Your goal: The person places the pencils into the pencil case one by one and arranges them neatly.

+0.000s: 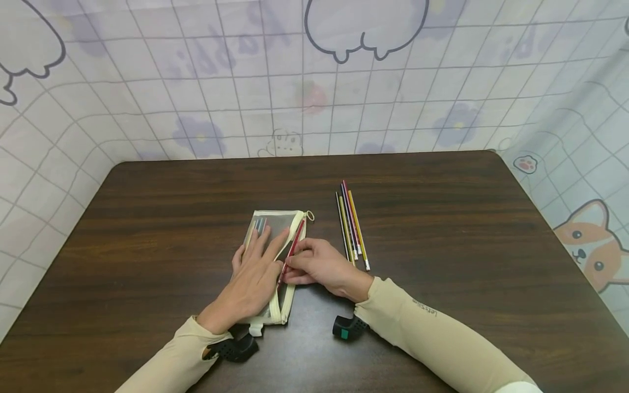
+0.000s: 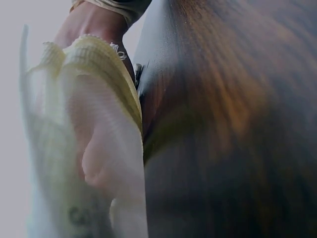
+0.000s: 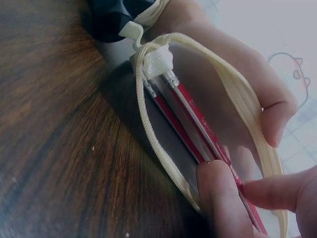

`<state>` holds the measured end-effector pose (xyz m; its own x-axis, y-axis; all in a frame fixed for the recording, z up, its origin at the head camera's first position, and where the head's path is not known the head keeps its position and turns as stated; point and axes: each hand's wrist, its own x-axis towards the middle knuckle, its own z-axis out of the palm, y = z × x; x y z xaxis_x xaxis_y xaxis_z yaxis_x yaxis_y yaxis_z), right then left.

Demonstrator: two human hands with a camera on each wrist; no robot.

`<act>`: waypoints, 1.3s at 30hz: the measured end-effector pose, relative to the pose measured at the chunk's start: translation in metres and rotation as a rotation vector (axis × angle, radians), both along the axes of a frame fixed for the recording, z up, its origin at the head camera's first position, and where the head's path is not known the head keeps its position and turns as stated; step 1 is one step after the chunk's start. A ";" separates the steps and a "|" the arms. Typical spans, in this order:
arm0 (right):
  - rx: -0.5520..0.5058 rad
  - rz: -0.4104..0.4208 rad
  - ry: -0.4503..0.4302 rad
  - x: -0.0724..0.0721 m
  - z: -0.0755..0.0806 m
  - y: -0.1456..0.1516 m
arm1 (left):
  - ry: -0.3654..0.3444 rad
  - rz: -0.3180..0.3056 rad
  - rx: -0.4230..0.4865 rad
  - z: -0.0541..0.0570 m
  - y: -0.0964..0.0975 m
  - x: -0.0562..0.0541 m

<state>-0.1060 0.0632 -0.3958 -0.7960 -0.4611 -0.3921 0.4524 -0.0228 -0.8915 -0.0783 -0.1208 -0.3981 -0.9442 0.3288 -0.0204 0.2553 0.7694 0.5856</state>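
Note:
A see-through pencil pouch (image 1: 281, 219) with cream zipper edges lies on the table, its zipper side gaping. My left hand (image 1: 250, 284) rests on top of it, fingers extended and spread over the mesh, the thumb by the opening. At that opening my right hand (image 1: 319, 267) pinches a red pencil (image 1: 295, 244) between thumb and fingers. In the right wrist view the red pencil (image 3: 190, 106), with its metal ferrule, lies inside the zipper edges. A second red length beside it is a pencil or a reflection; I cannot tell which.
Several pencils (image 1: 351, 221) in dark, red and yellow lie bunched right of the pouch on the dark wooden table (image 1: 442, 234). Pale blue sticks (image 1: 260, 224) show within the pouch. A ring pull (image 1: 309, 216) sits at its far corner. A patterned curtain (image 1: 236, 93) hangs behind.

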 end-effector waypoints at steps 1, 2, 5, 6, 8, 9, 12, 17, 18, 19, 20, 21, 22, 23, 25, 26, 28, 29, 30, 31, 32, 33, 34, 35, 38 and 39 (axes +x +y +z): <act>0.009 0.006 0.004 0.000 0.000 0.000 | -0.003 -0.001 0.003 0.000 0.000 0.000; 0.017 0.014 0.012 0.000 0.000 0.000 | -0.006 -0.002 0.005 0.000 0.000 0.000; 0.039 0.033 0.034 0.001 0.000 0.000 | -0.008 -0.006 0.011 -0.001 -0.001 0.001; 0.042 0.037 0.040 0.001 0.001 0.001 | -0.008 -0.007 0.012 -0.001 -0.001 0.001; 0.046 0.044 0.051 0.001 0.002 0.002 | -0.007 -0.010 0.013 -0.001 -0.001 0.001; 0.048 0.046 0.057 0.001 0.003 0.002 | -0.004 -0.011 0.011 -0.001 -0.001 0.000; 0.053 0.046 0.081 0.000 0.006 0.006 | 0.000 -0.014 0.011 0.000 -0.001 0.000; 0.070 0.017 0.127 -0.005 0.014 0.014 | 0.006 -0.017 0.011 0.000 -0.001 0.000; 0.075 0.007 0.132 -0.007 0.016 0.016 | 0.008 -0.016 0.011 0.000 -0.001 0.000; 0.082 -0.003 0.142 -0.008 0.017 0.017 | 0.009 -0.015 0.010 -0.001 -0.001 0.000; 0.088 -0.011 0.152 -0.010 0.019 0.019 | 0.009 -0.013 0.010 -0.001 -0.001 0.000; 0.099 -0.017 0.162 -0.011 0.021 0.021 | 0.009 -0.011 0.008 -0.001 -0.001 0.000; 0.110 -0.026 0.169 -0.012 0.023 0.024 | 0.009 -0.009 0.008 -0.001 -0.001 0.000; 0.120 -0.033 0.178 -0.013 0.025 0.026 | 0.007 -0.007 0.008 -0.001 -0.001 -0.001; 0.135 -0.050 0.195 -0.016 0.029 0.031 | 0.002 -0.004 0.012 -0.001 0.000 -0.001; 0.137 -0.057 0.206 -0.017 0.031 0.034 | -0.002 -0.003 0.015 -0.001 0.000 -0.001; 0.135 -0.074 0.222 -0.020 0.035 0.040 | -0.008 0.001 0.023 -0.001 0.001 -0.001; 0.135 -0.082 0.232 -0.021 0.037 0.043 | -0.009 0.002 0.025 -0.001 0.001 -0.001; 0.132 -0.091 0.239 -0.023 0.038 0.047 | -0.010 0.004 0.028 -0.001 0.001 -0.001; 0.131 -0.099 0.249 -0.025 0.040 0.050 | -0.009 0.005 0.028 -0.002 0.001 -0.001; 0.130 -0.106 0.257 -0.027 0.041 0.054 | -0.007 0.006 0.028 -0.002 0.001 -0.001; 0.130 -0.117 0.260 -0.028 0.042 0.056 | -0.005 0.007 0.029 -0.002 0.001 -0.001; 0.131 -0.124 0.266 -0.030 0.043 0.060 | -0.002 0.008 0.029 -0.002 0.001 -0.001; 0.128 -0.134 0.270 -0.031 0.044 0.062 | 0.000 0.007 0.030 -0.002 0.001 -0.001; 0.126 -0.163 0.281 -0.034 0.048 0.068 | 0.006 0.005 0.034 -0.003 0.000 -0.001; 0.128 -0.170 0.284 -0.035 0.050 0.071 | 0.007 0.004 0.037 -0.004 0.000 -0.001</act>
<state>-0.1411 0.1338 -0.3460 -0.9428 -0.2737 -0.1903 0.1855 0.0439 -0.9817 -0.0792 -0.1206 -0.4016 -0.9455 0.3257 -0.0013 0.2568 0.7480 0.6120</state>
